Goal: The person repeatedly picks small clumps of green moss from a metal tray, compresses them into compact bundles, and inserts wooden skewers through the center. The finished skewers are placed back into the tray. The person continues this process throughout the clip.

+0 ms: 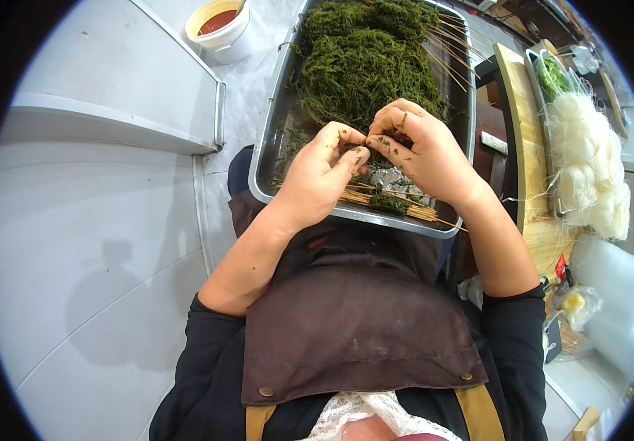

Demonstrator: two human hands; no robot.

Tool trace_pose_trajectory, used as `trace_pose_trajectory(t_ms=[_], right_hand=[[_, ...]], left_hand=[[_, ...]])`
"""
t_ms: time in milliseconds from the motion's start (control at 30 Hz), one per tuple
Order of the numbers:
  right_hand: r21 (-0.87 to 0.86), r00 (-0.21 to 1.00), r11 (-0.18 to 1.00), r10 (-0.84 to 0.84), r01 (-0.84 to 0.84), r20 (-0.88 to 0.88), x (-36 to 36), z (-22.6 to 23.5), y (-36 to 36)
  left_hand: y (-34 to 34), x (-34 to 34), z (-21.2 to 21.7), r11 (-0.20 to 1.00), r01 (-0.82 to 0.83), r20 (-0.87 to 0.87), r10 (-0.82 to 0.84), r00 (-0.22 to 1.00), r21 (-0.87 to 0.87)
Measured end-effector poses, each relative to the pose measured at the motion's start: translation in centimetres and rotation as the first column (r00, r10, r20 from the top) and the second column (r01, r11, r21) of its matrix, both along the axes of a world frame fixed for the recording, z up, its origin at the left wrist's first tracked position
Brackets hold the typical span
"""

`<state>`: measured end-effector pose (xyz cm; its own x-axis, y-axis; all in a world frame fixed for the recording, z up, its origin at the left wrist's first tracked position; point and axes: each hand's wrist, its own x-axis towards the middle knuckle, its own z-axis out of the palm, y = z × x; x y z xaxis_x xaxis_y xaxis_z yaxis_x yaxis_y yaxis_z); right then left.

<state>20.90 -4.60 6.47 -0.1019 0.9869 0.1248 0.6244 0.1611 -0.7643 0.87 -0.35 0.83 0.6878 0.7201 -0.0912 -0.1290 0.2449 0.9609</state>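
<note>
Head view: a small tuft of green seaweed (367,143) is pinched between the left hand (322,176) and right hand (420,151), above the metal tray's (269,151) near edge. The strands are judged soft, light and slippery, best gripped bunched at the fingertips.

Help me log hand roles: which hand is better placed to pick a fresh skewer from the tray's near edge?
Probably the left hand: it hovers directly above the bamboo skewers, while the right hand pinches the green strands.

Single head fisheye, looking steeply down, close over lap.
</note>
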Motion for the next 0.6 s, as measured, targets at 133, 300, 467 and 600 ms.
trace_pose_trajectory(t_ms=[133,300,467,600], right_hand=[[-0.177,0.969,0.981,-0.115,0.077,-0.218,0.5,-0.9,0.0],[-0.349,0.6,0.912,-0.405,0.215,-0.689,0.5,-2.1,-1.3],[-0.335,0.522,0.93,-0.363,0.15,-0.772,-0.3,-4.0,-2.2],[-0.339,0.451,0.92,-0.391,0.195,-0.802,-0.6,-4.6,-2.1]], left_hand=[[-0.2,0.6,-0.7,1.0,-0.025,0.057,0.024,0.998,0.01],[-0.6,1.1,-1.1,0.985,-0.096,0.277,0.132,0.952,-0.142],[-1.1,1.5,-1.1,0.99,-0.132,0.208,0.141,0.968,-0.054],[-0.5,0.6,-0.8,0.994,-0.086,0.1,0.092,0.991,-0.062]])
